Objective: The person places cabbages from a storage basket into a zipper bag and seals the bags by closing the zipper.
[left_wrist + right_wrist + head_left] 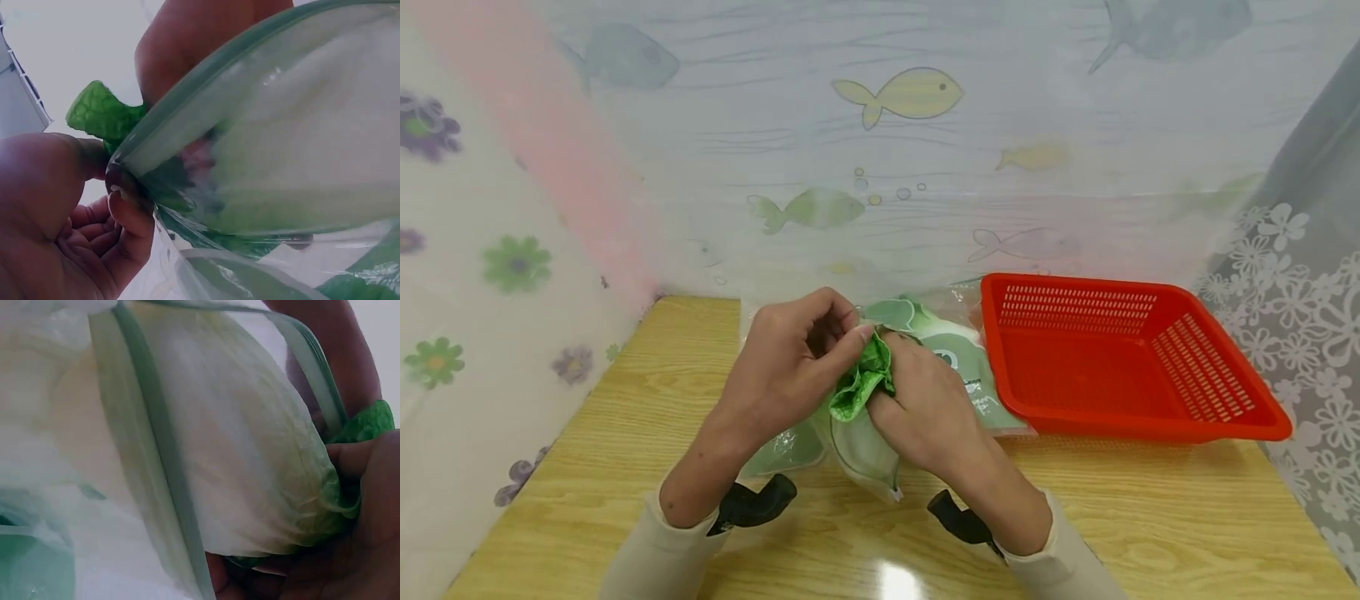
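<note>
A clear zip bag with green print (958, 354) lies on the table, its mouth raised towards me. My left hand (782, 358) pinches the bag's rim between thumb and forefinger, as the left wrist view of the bag (300, 125) shows. My right hand (928, 408) reaches into the mouth and grips the leafy end of a Chinese cabbage (237, 437). The cabbage's pale body shows at the bag's opening in the right wrist view. Its crinkled green leaf (857, 392) pokes out between both hands. The right fingertips are hidden in the head view.
A red plastic basket (1090, 375) with slotted sides stands to the right, close against the bag. The wooden table (625, 400) meets a fish-patterned curtain (805, 142) at the back. Flowered cloth hangs on both sides.
</note>
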